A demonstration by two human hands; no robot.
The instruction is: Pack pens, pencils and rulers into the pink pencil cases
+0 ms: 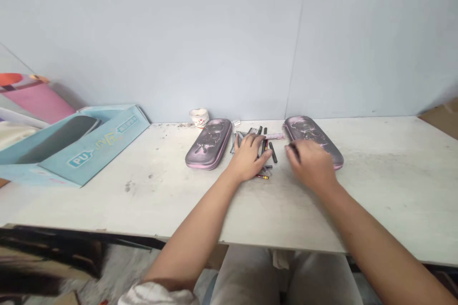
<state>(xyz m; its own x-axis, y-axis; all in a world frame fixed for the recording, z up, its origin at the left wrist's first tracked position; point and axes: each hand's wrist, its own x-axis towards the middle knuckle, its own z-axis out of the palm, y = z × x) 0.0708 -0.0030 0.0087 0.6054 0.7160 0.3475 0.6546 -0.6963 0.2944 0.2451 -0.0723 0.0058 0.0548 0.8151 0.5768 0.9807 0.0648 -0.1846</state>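
With its fingers spread, my left hand (247,158) lies over a loose pile of pens and pencils (273,152); the pile is partly hidden beneath it. My right hand (312,164) is at the near left side of a dark pencil case with pink edging (305,128). Its fingers are curled closed, and anything inside them is hidden. The case lies flat, closed, with a raised design on its lid. A similar closed pencil case (210,144) lies left of the pile. Behind the pens is a pink strip-shaped item (275,136).
A white paper cup (199,117) stands behind the left case, near the wall. Far left on the white table (157,200) is a light-blue box (107,140) holding a dark case (67,138). Pink items (39,97) lie behind it. A brown cardboard box (442,116) is far right.
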